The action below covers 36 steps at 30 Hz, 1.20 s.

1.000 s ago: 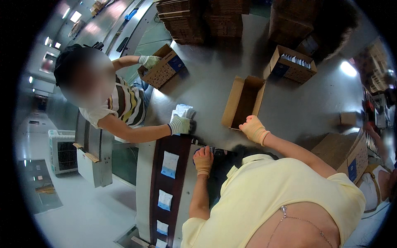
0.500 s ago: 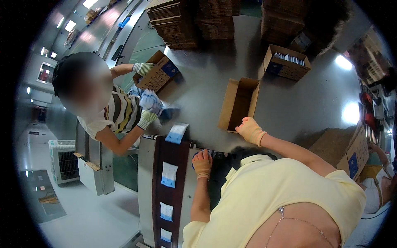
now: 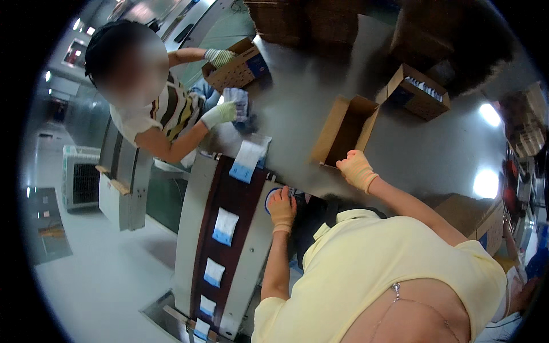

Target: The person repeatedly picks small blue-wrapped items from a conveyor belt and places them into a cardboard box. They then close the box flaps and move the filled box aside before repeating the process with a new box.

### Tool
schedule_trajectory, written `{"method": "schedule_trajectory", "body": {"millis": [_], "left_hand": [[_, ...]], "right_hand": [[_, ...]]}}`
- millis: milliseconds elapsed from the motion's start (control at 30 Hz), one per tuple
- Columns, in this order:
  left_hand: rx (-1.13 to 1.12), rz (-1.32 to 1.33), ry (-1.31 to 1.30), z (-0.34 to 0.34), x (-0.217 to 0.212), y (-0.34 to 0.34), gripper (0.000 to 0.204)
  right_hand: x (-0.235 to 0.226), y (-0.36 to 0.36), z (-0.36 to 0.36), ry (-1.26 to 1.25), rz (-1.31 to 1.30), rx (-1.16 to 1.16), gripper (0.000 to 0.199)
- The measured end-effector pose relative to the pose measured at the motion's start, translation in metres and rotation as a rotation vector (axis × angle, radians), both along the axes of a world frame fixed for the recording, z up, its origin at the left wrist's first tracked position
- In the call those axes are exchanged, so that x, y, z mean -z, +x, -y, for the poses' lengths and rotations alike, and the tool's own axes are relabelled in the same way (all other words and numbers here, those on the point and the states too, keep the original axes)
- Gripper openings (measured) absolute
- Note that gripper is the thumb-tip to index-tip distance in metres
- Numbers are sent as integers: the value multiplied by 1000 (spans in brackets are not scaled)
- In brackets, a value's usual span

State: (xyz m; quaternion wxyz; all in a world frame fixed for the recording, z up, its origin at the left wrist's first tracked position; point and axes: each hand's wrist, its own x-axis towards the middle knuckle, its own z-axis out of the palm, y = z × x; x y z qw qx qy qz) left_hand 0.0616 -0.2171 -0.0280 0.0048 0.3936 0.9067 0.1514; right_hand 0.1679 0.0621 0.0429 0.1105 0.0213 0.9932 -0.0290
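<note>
My right hand [image 3: 356,171], in a pale orange glove, pinches the near edge of an open cardboard carton [image 3: 330,132]. The carton stands on the metal table, and its visible inside shows no packets. My left hand [image 3: 281,206], gloved alike, curls over a round blue-rimmed thing [image 3: 268,200] beside the conveyor's end; the fingers mostly cover it. Left of that hand, white-and-blue packets [image 3: 226,226] lie spaced along the dark conveyor belt [image 3: 233,196]. At the belt's far end two packets [image 3: 245,162] overlap.
Across the belt, a co-worker's gloved hand [image 3: 219,115] holds a bunch of packets [image 3: 235,103] near a tilted carton [image 3: 236,75]. A carton filled with packets [image 3: 421,91] stands at the far right of the table [image 3: 286,123]. Stacked flat cardboard [image 3: 303,23] lies behind.
My view has turned and shifted, while both my hands keep their places on the carton and the blue-rimmed thing. A second packet now overlaps the one at the belt's end. The co-worker's packets are nearer their carton.
</note>
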Motion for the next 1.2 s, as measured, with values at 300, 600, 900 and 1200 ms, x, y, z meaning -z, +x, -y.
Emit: {"method": "schedule_trajectory", "body": {"millis": [300, 600, 900, 1200], "left_hand": [[-276, -21, -148, 177, -57, -19, 39], [-845, 339, -1025, 347, -120, -68, 51], [-542, 559, -493, 271, -66, -120, 39], [-353, 869, 485, 14, -96, -242, 43]], "right_hand": [[2, 6, 7, 42, 48, -21, 13], [-16, 5, -2, 3, 94, 44, 7], [-14, -11, -18, 65, 123, 43, 14], [-30, -18, -15, 100, 227, 48, 15]]}}
